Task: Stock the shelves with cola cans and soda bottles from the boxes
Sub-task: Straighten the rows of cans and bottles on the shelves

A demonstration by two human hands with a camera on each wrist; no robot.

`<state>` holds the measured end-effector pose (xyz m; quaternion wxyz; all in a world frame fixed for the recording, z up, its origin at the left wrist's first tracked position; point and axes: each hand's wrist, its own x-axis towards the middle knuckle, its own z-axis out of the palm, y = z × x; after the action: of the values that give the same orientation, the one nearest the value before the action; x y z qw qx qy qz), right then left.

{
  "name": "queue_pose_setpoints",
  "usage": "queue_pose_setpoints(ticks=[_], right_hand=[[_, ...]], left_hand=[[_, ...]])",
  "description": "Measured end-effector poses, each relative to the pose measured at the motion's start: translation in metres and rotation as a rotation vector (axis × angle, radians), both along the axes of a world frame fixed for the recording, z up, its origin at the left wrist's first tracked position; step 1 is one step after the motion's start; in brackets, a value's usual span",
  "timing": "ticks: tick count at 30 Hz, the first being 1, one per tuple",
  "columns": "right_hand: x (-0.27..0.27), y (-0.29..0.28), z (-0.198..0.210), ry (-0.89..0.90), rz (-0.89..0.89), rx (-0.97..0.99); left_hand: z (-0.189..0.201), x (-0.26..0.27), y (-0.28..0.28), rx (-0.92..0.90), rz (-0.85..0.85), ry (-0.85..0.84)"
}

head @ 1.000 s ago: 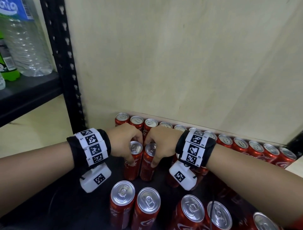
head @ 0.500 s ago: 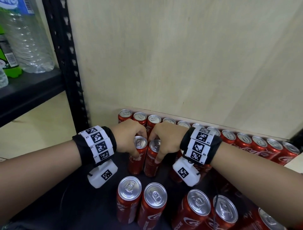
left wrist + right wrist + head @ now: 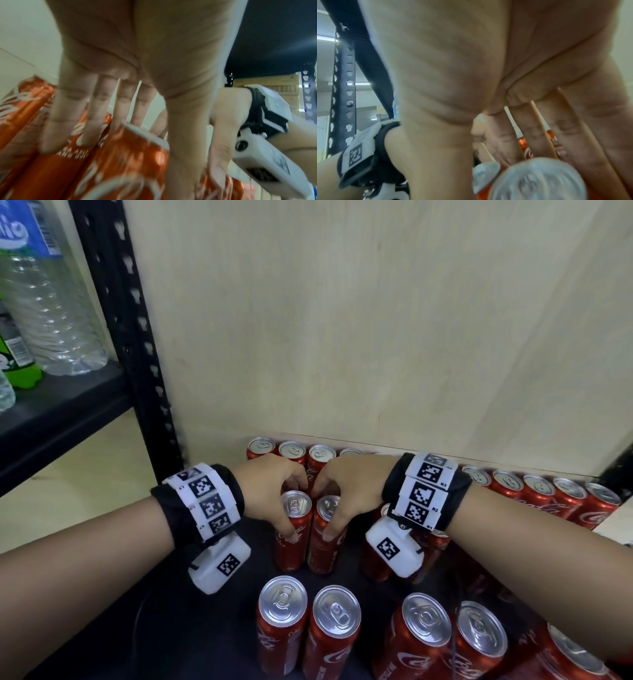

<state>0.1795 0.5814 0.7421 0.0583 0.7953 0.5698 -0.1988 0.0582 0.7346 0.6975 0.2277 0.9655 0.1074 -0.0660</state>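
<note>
Two slim red cola cans stand side by side on the black shelf (image 3: 164, 631), just in front of the back row. My left hand (image 3: 279, 501) grips the left can (image 3: 289, 553) from above, thumb down its front and fingers behind its rim. My right hand (image 3: 337, 501) grips the right can (image 3: 323, 556) the same way. In the left wrist view the fingers (image 3: 96, 115) reach behind the left can (image 3: 123, 162). The right wrist view shows the silver top of the right can (image 3: 537, 180) under the palm.
A row of cola cans (image 3: 537, 491) lines the plywood back wall (image 3: 376, 320). More cans stand in front of my hands (image 3: 282, 604) and to the right (image 3: 426, 625). A black upright post (image 3: 137, 354) is at the left, with a water bottle (image 3: 51, 309) on the neighbouring shelf.
Both hands keep their hold on the two cans and have hardly moved relative to the back row. The head view has shifted a little.
</note>
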Motion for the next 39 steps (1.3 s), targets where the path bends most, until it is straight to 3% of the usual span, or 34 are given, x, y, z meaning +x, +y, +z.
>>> queue_pose_setpoints(ticks=[4, 8, 12, 21, 28, 34, 39], right_hand=[[0.009, 0.008, 0.028, 0.024, -0.074, 0.056], [0.016, 0.032, 0.041, -0.012, -0.141, 0.226], [0.018, 0.065, 0.035, -0.064, -0.142, 0.286], [0.019, 0.114, 0.013, -0.158, -0.009, 0.170], [0.015, 0.137, 0.008, -0.284, 0.024, 0.009], [0.012, 0.159, 0.002, -0.273, 0.009, -0.139], [-0.001, 0.148, 0.013, -0.284, 0.125, -0.076]], left_hand=[[0.037, -0.002, 0.031, -0.047, 0.022, 0.124], [0.056, 0.006, 0.061, 0.027, 0.171, -0.011], [0.049, 0.020, 0.072, 0.153, 0.246, -0.107], [0.020, 0.039, 0.072, 0.347, 0.232, -0.037], [0.015, 0.031, 0.075, 0.281, 0.263, -0.042], [0.006, 0.020, 0.071, 0.231, 0.306, -0.055], [0.007, 0.011, 0.066, 0.182, 0.345, -0.077]])
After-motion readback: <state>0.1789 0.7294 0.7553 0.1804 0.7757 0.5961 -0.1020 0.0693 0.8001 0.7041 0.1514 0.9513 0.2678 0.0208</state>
